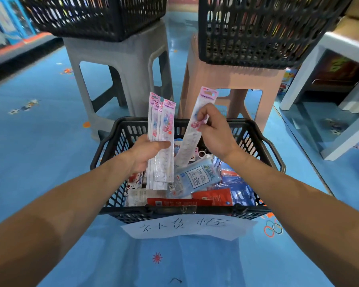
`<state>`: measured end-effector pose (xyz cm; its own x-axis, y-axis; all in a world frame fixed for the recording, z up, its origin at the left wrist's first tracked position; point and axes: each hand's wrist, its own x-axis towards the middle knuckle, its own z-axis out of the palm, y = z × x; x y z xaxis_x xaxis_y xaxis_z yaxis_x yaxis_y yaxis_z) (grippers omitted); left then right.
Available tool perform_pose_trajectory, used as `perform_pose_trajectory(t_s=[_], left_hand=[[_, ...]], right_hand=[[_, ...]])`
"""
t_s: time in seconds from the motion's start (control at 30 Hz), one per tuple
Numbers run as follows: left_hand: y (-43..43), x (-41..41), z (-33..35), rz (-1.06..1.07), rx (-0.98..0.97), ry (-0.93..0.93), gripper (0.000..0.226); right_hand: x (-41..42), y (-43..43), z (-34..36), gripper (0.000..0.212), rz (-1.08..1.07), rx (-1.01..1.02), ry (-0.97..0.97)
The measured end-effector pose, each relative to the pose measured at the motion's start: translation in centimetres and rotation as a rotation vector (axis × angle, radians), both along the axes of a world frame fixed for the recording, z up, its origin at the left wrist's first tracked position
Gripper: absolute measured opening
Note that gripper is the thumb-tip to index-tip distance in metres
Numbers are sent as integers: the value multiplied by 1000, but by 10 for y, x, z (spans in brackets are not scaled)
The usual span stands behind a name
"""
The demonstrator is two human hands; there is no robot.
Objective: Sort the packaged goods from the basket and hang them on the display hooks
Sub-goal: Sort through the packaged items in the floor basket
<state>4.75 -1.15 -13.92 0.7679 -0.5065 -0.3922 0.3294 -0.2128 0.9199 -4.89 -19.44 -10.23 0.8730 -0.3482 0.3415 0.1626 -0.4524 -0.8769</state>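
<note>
A black plastic basket (272,154) stands on the blue floor in front of me, filled with mixed packets. My left hand (147,152) grips a fanned stack of several long narrow pink-topped packets (162,125) upright over the basket's left side. My right hand (212,129) pinches one more packet of the same kind (192,137), tilted, with its pink header up and its lower end down among the goods. A pale blue packet (197,178) and red packets (180,202) lie in the basket below. No display hooks are in view.
A paper label (191,225) with handwriting hangs on the basket's near rim. Behind it stand a grey stool (116,65) and a pink stool (232,79), each bearing a black crate (95,15) (263,32). A white bench (340,112) is at the right.
</note>
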Motion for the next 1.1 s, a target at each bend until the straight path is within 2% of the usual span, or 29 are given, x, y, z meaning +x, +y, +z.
perform_pose_trajectory(t_s=[0.07,0.2,0.37,0.43,0.57,0.7,0.77,0.8,0.9,0.97,1.1], left_hand=[[-1,-3,2,-36,-6,1,27],[-2,-2,1,-74,-27,24,38],[1,0,1,-74,-60,70,39],[1,0,1,-103,-72,72,39],[-3,-10,10,-109,-103,91,33],[-7,-18,10,-170,-122,79,40],[-9,-21,8,-195,-132,88,41],[-10,-22,8,-206,-141,94,41],[-13,-24,11,-211,-142,85,39],[-15,-23,11,-177,-132,82,46],[-19,-21,11,-30,-117,101,50]], right_hand=[[4,6,1,35,49,-35,-38],[8,21,8,30,23,-47,-122],[17,27,20,30,-54,31,-177],[20,30,16,30,-71,36,-90],[19,28,-7,30,-79,-30,202],[19,26,-19,19,-199,0,234],[21,29,-23,26,-277,86,273],[22,30,-23,30,-272,195,327],[18,33,-24,30,-90,591,447],[17,33,-24,25,-50,603,393],[20,31,-21,17,-131,657,313]])
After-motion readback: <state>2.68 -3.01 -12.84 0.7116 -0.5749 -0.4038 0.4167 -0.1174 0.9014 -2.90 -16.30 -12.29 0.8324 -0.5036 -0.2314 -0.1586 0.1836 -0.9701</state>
